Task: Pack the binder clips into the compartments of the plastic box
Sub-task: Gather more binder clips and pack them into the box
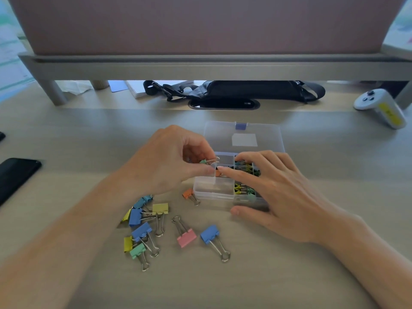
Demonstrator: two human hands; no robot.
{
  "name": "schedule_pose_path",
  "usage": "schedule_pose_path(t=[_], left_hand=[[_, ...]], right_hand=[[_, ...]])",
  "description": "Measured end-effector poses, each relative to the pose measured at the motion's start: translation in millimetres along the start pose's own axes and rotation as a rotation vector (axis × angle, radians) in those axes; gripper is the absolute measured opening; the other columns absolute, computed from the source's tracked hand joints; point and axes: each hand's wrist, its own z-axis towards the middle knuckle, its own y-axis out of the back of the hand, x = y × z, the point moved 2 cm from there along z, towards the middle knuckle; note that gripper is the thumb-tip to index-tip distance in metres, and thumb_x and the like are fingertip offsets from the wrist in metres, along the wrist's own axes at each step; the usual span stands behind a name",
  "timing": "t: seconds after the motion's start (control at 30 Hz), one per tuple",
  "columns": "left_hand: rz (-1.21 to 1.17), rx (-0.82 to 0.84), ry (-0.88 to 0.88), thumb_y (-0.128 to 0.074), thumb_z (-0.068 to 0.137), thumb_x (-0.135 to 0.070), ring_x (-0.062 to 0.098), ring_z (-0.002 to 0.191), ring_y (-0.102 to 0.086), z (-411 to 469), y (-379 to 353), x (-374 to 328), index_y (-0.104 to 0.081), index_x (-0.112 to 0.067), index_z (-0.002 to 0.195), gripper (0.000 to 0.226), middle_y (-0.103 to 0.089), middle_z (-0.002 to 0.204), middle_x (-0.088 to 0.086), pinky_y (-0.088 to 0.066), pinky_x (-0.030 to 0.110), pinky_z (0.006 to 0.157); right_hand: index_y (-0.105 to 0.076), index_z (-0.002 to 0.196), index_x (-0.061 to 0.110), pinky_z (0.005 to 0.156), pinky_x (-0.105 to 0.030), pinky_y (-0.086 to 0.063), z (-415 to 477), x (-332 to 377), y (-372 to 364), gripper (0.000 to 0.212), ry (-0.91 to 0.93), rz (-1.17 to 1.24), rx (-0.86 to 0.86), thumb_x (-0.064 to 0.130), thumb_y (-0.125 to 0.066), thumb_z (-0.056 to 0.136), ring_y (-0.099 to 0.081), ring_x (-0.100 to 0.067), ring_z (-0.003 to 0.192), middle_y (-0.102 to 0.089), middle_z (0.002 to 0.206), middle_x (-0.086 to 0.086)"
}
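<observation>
My left hand (169, 161) has its grip closed on a small green binder clip (203, 161), pinched between thumb and fingertips over the far-left part of the plastic box (211, 194). My right hand (278, 197) lies across the box's right side with fingers loose, gripping nothing and thumb at the near wall. The loose clips (141, 229) wait near left on the table (289, 275). They look light, stiff and slick-painted. I judge the folded body the surest hold, not the swinging wire loops.
</observation>
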Motion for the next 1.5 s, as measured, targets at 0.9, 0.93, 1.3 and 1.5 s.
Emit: schedule_pose_path(t=[0.9,0.93,1.3,1.5], left_hand=[[-0.148,-0.011,0.013,-0.086,0.08,-0.013,0.008,0.074,-0.074,3,-16,-11,-0.068,-0.022,0.087,0.021,-0.076,0.082,-0.007,-0.06,0.028,0.074],[-0.111,-0.016,-0.001,-0.086,0.08,-0.015,0.003,0.072,-0.072,2,-18,-12,-0.067,-0.025,0.087,0.023,-0.076,0.081,-0.009,-0.056,0.02,0.07],[0.058,-0.012,-0.048,-0.089,0.078,-0.02,-0.006,0.066,-0.065,6,-25,-14,-0.067,-0.027,0.086,0.024,-0.076,0.077,-0.014,-0.044,0.006,0.062],[0.077,-0.03,-0.082,-0.088,0.077,-0.013,0.002,0.073,-0.069,8,-18,-11,-0.067,-0.023,0.083,0.024,-0.073,0.076,-0.011,-0.051,0.011,0.067]], right_hand=[[-0.059,0.132,0.028,0.103,-0.013,-0.04,7,-6,14,0.038,-0.14,0.5,-0.434,0.046,-0.06,0.098,-0.055,0.004,0.122,-0.064,0.124,0.02],[-0.062,0.126,0.028,0.095,-0.007,-0.041,11,-5,14,0.031,-0.161,0.549,-0.443,0.037,-0.066,0.097,-0.058,0.007,0.114,-0.068,0.116,0.021],[-0.076,0.091,0.022,0.08,-0.002,-0.044,28,2,10,0.022,-0.175,0.655,-0.379,0.003,-0.084,0.082,-0.067,0.012,0.084,-0.075,0.083,0.02],[-0.074,0.089,0.025,0.075,-0.001,-0.043,27,1,9,0.022,-0.199,0.597,-0.36,0.006,-0.083,0.084,-0.064,0.011,0.082,-0.072,0.079,0.021]])
